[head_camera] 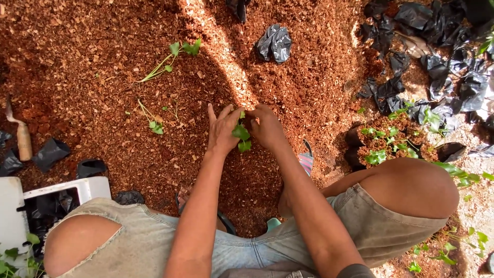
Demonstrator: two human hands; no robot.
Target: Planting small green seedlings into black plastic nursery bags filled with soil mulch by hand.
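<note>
I squat over a heap of reddish-brown wood-chip soil [103,77]. Both of my hands meet at a small green seedling [241,135] standing in the soil in front of me. My left hand [222,128] cups its left side with fingers partly spread. Pressed against the plant's right side is my right hand [266,126], fingers curled at its top leaves. Whether a bag surrounds the plant is hidden by my hands.
Two loose cuttings [172,57] [153,122] lie on the soil at upper left. A trowel with a wooden handle [21,139] lies far left. Black plastic bags [275,42] [442,46] lie at top and right, beside filled bags with seedlings [388,141]. A white crate [56,193] sits at lower left.
</note>
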